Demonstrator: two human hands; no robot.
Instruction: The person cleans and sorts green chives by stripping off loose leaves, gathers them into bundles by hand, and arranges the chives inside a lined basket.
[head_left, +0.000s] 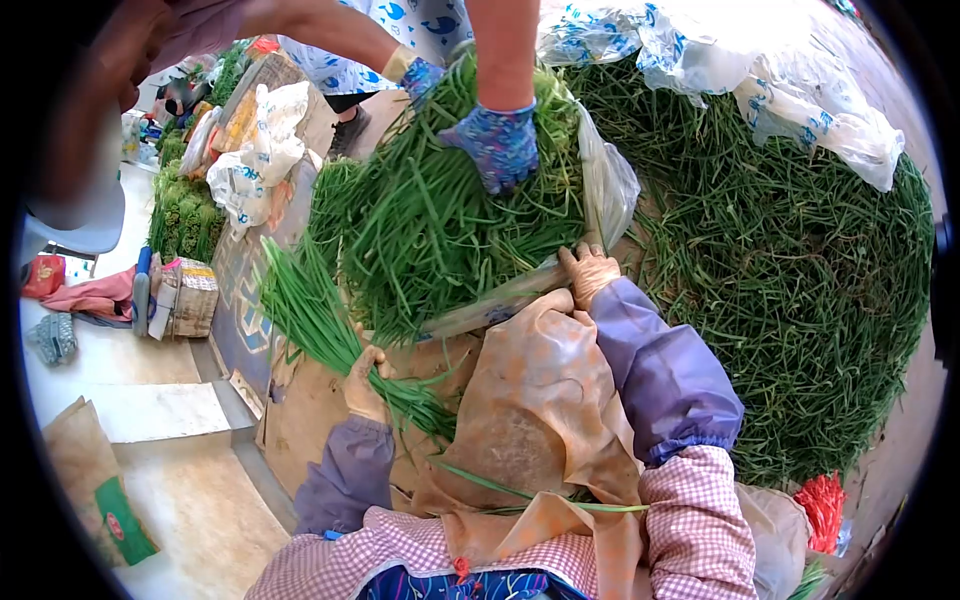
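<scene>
My left hand is closed around a bunch of garlic chives, its leaves fanning up and to the left. In front of me a large heap of garlic chives fills a container lined with clear plastic. At the heap's near right corner, my right hand has its fingers bent over the plastic edge. A co-worker's blue-gloved hand presses into the heap from above. The co-worker's other gloved hand is at its far left side, partly hidden. Loose chive leaves lie across my brown apron.
A wide, dark green pile of leaves covers the ground on the right, with printed plastic bags along its far edge. Red plastic ties lie at the lower right. To the left are a cardboard box and more bundled greens.
</scene>
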